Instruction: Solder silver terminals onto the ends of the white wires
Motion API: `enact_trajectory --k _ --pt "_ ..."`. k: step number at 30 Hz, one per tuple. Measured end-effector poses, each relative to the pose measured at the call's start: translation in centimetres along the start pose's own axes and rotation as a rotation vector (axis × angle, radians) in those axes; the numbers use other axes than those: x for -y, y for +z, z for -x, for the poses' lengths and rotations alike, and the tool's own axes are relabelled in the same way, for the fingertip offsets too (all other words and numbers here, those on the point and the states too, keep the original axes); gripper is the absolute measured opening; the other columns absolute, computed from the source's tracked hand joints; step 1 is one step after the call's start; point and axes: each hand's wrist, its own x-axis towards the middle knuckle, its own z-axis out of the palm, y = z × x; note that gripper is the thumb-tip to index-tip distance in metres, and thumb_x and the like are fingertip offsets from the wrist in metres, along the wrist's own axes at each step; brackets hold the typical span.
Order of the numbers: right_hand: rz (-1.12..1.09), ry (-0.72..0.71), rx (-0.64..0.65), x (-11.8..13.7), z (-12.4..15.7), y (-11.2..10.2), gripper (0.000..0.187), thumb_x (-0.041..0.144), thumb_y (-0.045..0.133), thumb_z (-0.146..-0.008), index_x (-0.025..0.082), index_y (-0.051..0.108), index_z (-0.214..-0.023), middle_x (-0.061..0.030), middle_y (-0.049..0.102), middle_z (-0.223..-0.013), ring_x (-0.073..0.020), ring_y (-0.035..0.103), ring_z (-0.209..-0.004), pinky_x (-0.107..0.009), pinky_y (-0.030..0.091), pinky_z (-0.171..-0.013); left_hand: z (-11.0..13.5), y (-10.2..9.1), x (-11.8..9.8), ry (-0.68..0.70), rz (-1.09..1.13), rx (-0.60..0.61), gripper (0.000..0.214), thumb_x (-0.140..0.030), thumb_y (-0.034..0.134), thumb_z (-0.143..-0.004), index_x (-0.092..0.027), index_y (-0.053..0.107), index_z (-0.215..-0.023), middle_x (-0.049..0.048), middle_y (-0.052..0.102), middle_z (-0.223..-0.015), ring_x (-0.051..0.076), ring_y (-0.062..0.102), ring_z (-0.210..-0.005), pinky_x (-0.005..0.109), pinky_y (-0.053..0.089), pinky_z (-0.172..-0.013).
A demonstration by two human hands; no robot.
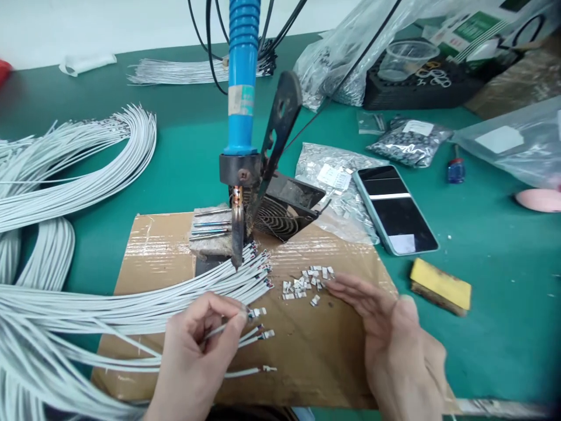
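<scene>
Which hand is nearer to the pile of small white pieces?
Right. The right hand is at the right edge of the pile; the left hand is farther, to its lower left, pinching a white cable.

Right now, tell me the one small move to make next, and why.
I'd probably have the left hand lay its pinched cable on the cardboard: a white connector already seems to sit at its end, as on two cables nearby, and the right hand rests open beside the loose connectors.
</scene>
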Motion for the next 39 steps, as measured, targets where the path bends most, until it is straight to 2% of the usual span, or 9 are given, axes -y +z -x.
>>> enact_trajectory --k 4,6,8,14,23,28,32,36,39 --pt "0.017 -0.019 0.061 0.1 0.9 0.2 0.053 0.066 0.059 -0.099 0.020 0.084 -0.095 -0.0082 0.086 -0.095 -0.0263 0.080 -0.090 -0.041 0.061 -0.087 1.2 -1.5 2.4 -0.033 -0.044 0.118 0.019 -0.031 0.076 -0.089 -0.021 0.077 -0.074 0.0008 0.072 -0.069 0.012 0.056 -0.055 0.022 0.044 -0.055" --pt "0.002 -0.028 0.092 0.4 1.1 0.3 0.050 0.062 0.057 -0.102 0.021 0.084 -0.095 -0.0076 0.086 -0.095 -0.0254 0.081 -0.088 -0.039 0.062 -0.085 1.7 -2.6 3.7 0.076 -0.068 0.095 0.016 -0.028 0.076 -0.089 -0.023 0.078 -0.074 0.0029 0.077 -0.080 0.017 0.069 -0.077 0.023 0.052 -0.071" --pt "-0.013 -0.046 0.104 0.5 1.1 0.3 0.049 0.061 0.056 -0.103 0.021 0.085 -0.094 -0.0067 0.086 -0.096 -0.0239 0.081 -0.088 -0.037 0.063 -0.083 2.0 -3.9 4.8 0.212 -0.163 0.033 0.012 -0.024 0.073 -0.092 -0.027 0.080 -0.083 0.0025 0.077 -0.088 0.020 0.070 -0.090 0.025 0.053 -0.080" --pt "0.018 -0.083 0.129 0.4 1.3 0.1 0.046 0.057 0.055 -0.105 0.022 0.084 -0.095 -0.0060 0.086 -0.095 -0.0225 0.080 -0.086 -0.036 0.064 -0.080 2.1 -6.6 6.7 0.660 -0.809 -0.316 0.025 -0.010 0.070 -0.095 -0.027 0.075 -0.111 0.0027 0.067 -0.102 0.019 0.067 -0.083 0.031 0.049 -0.088" --pt "0.218 -0.129 0.108 0.7 1.2 -0.5 0.051 0.053 0.047 -0.109 0.019 0.082 -0.094 -0.0081 0.084 -0.087 -0.0207 0.078 -0.072 -0.033 0.064 -0.066 0.0 -9.6 5.7 1.056 -1.063 -0.081 0.034 0.005 0.069 -0.089 -0.017 0.069 -0.114 0.0082 0.069 -0.104 0.023 0.069 -0.092 0.037 0.050 -0.091" --pt "0.464 -0.200 0.154 1.5 0.9 -0.9 0.020 0.037 0.072 -0.095 0.021 0.082 -0.088 -0.0023 0.075 -0.073 -0.0147 0.062 -0.056 -0.026 0.053 -0.052 -0.6 -11.3 6.1 1.086 -1.107 0.076 0.026 -0.001 0.066 -0.093 -0.012 0.063 -0.116 0.0146 0.071 -0.108 0.026 0.071 -0.098 0.037 0.053 -0.092" --pt "0.593 -0.265 0.190 1.6 0.8 -0.4 0.010 0.032 0.079 -0.086 0.021 0.080 -0.086 -0.0013 0.071 -0.074 -0.0145 0.057 -0.054 -0.028 0.051 -0.051 -0.8 -11.8 6.1 0.991 -1.077 0.122 0.029 -0.005 0.061 -0.096 -0.016 0.058 -0.123 0.0102 0.073 -0.100 0.025 0.072 -0.091 0.034 0.056 -0.086" --pt "0.640 -0.274 0.234 1.5 0.8 0.1 0.014 0.034 0.077 -0.084 0.022 0.076 -0.079 -0.0009 0.068 -0.069 -0.0155 0.057 -0.054 -0.029 0.052 -0.053 -0.4 -10.4 4.0 0.935 -1.006 0.148 0.032 -0.013 0.064 -0.096 -0.022 0.061 -0.127 0.0070 0.074 -0.097 0.025 0.072 -0.085 0.032 0.056 -0.078" --pt "0.635 -0.238 0.260 1.6 1.1 0.0 0.017 0.036 0.077 -0.087 0.022 0.074 -0.078 0.0013 0.065 -0.061 -0.0144 0.055 -0.049 -0.027 0.050 -0.049 0.2 -7.7 1.6 0.923 -0.872 0.258 0.033 -0.005 0.062 -0.093 -0.028 0.067 -0.116 0.0002 0.077 -0.089 0.020 0.073 -0.078 0.030 0.055 -0.088"
